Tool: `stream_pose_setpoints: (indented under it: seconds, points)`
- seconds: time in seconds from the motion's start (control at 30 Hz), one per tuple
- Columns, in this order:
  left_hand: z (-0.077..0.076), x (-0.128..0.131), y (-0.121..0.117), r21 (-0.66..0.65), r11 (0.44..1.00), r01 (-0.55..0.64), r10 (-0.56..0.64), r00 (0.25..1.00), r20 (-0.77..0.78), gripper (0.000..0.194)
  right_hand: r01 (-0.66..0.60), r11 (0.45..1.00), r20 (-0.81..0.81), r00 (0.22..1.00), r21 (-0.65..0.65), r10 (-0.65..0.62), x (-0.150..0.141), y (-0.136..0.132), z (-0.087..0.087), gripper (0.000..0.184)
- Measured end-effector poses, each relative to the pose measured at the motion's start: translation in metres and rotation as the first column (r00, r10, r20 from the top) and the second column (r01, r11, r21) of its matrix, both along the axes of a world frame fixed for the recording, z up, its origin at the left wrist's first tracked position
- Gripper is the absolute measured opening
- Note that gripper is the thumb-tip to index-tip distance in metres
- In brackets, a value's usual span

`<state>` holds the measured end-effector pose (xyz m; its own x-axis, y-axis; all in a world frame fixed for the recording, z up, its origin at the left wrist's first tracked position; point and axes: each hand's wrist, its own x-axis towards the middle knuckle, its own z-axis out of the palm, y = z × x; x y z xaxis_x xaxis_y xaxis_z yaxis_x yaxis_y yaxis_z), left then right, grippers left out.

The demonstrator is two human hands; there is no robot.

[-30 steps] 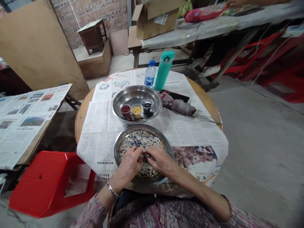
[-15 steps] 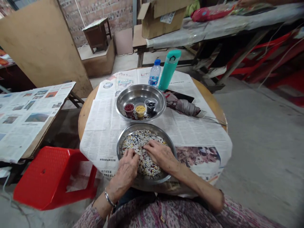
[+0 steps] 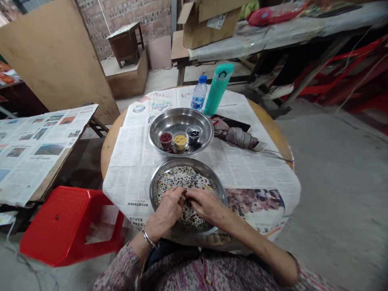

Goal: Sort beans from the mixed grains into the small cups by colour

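Fingers (image 3: 194,195) of left hand (image 3: 165,210) and right hand (image 3: 206,204) curled among mixed beans (image 3: 182,178), any hold unclear; plate (image 3: 184,161) mostly full; three cups (image 3: 180,142) of separated beans in bowl (image 3: 178,121) beyond.

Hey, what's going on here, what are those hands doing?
A person's wrinkled left hand and right hand are both down in speckled mixed beans on a round steel plate. Just beyond, a steel bowl holds small clear cups of red beans, yellow beans and black beans.

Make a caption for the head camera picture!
Left hand and right hand pick through mixed beans in a steel dish.
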<state>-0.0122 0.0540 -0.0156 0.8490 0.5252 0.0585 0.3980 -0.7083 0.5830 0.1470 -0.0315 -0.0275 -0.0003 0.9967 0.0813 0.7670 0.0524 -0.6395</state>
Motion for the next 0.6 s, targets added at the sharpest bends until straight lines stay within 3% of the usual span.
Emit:
stream_pose_setpoints:
  seconds: [0.13,0.23,0.37,0.47,0.53,0.6]
  points:
    - [0.01,0.017,0.004,-0.032,0.989,0.142,-0.138,0.986,0.095,0.034,0.044,0.989,-0.011,0.999,0.139,-0.043,0.011,-0.021,0.002,0.03]
    - [0.015,0.026,0.01,0.084,0.973,0.213,-0.217,0.976,0.035,0.031,0.115,0.968,0.024,0.992,0.223,-0.123,0.018,-0.03,0.001,0.031]
    - [0.012,0.025,0.014,0.191,0.893,0.407,-0.379,0.91,-0.169,0.073,0.238,0.943,0.032,0.967,0.232,-0.252,0.024,-0.031,-0.002,0.03]
    - [0.009,0.02,0.017,0.227,0.809,0.542,-0.496,0.837,-0.232,0.045,0.309,0.915,0.016,0.946,0.259,-0.324,0.025,-0.03,-0.004,0.027]
    - [0.008,0.019,0.023,0.268,0.812,0.519,-0.464,0.852,-0.242,0.025,0.277,0.925,0.006,0.958,0.261,-0.288,0.023,-0.03,-0.004,0.025]
    - [0.01,0.02,0.032,0.324,0.843,0.43,-0.368,0.9,-0.235,0.02,0.191,0.947,0.005,0.98,0.257,-0.199,0.017,-0.028,-0.003,0.025]
